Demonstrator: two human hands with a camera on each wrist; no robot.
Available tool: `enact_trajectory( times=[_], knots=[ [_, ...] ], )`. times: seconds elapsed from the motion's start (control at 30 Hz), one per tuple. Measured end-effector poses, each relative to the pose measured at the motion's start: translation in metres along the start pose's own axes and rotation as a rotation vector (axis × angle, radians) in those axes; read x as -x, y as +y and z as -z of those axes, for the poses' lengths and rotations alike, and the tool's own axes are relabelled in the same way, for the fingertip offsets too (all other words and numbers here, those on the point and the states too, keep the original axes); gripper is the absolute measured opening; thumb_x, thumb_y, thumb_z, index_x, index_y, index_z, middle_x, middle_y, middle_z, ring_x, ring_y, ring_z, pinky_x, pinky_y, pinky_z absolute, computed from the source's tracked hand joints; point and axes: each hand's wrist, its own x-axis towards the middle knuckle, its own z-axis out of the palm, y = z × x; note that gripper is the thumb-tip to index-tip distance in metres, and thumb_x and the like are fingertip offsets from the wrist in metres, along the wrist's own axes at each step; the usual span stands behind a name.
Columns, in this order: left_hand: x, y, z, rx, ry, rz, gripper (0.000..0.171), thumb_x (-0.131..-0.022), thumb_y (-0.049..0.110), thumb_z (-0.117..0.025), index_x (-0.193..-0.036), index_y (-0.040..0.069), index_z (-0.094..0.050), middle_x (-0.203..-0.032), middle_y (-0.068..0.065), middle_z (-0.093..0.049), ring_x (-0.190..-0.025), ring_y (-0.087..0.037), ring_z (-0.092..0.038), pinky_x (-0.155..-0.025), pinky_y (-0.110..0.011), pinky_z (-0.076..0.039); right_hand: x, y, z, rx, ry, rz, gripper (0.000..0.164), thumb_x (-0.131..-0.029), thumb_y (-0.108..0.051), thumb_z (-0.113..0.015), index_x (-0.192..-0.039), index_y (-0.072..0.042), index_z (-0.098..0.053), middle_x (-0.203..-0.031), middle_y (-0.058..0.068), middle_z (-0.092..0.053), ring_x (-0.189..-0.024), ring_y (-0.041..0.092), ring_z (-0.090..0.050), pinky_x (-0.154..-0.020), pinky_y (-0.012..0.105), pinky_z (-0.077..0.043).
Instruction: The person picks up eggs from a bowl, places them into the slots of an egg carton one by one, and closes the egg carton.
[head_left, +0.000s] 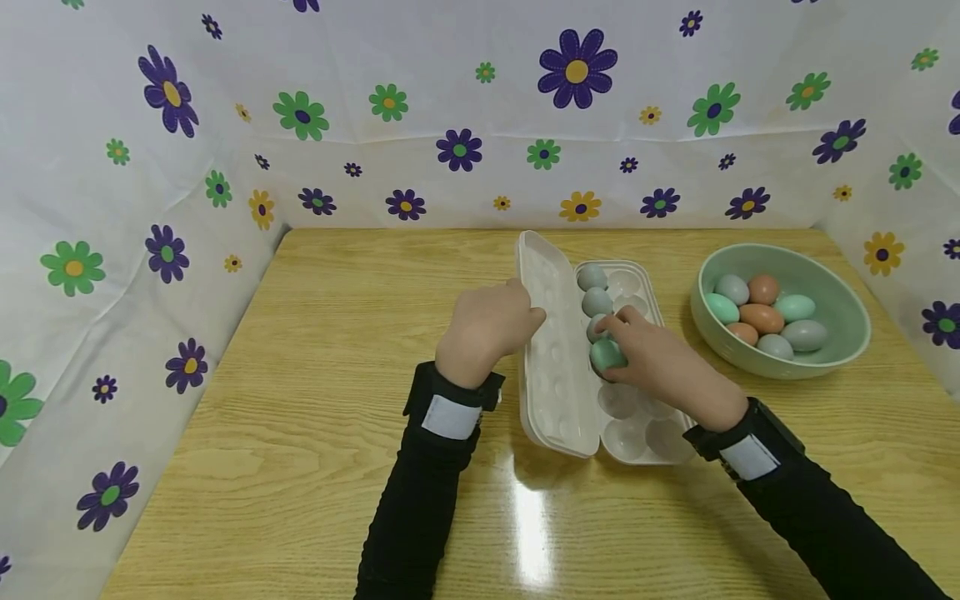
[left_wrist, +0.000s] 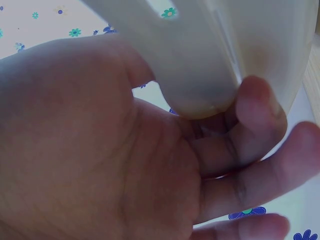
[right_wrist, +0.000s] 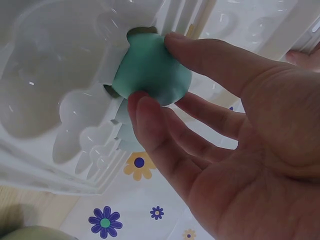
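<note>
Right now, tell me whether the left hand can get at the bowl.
Probably not as things stand: the left hand grips the lid, and the right hand, holding a green egg, lies between it and the bowl.

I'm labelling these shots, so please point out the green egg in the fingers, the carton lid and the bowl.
Green egg [right_wrist: 152, 70], right wrist view: middle of its shell.
Carton lid [head_left: 558, 367], head view: its inner face.
Bowl [head_left: 813, 273], head view: its far inner wall.
</note>
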Motion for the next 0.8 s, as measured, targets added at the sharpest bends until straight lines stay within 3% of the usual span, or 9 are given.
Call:
enact_trajectory(
  times=[0.4,0.8],
  knots=[
    [0.0001,0.0006,-0.0006,-0.002,-0.006,0.002,0.051,-0.097,0.039,-0.034,-0.127,0.000,-0.047,-0.073,-0.003,-0.053,-0.063,-0.016,-0.054,-0.052,-0.029,-0.038,0.0019,-0.0016,0.0022,-0.029,-0.041,-0.025,0.036,-0.077,-0.017,-0.073,-0.108,-0.011,-0.056,-0.101,0.008,-0.047,-0.075,0.020,-0.049,-0.065,0.035,-0.046],
    [-0.0005,0.0002,-0.0005,-0.008,-0.006,0.007,0.053,-0.097,0.040,-0.033,-0.129,-0.001,-0.044,-0.077,-0.004,-0.056,-0.066,-0.017,-0.055,-0.054,-0.030,-0.040,0.0003,-0.0015,0.0023,-0.017,-0.029,-0.006,0.032,-0.076,-0.013,-0.072,-0.102,-0.010,-0.054,-0.096,0.008,-0.046,-0.073,0.020,-0.047,-0.062,0.033,-0.044]
  ],
)
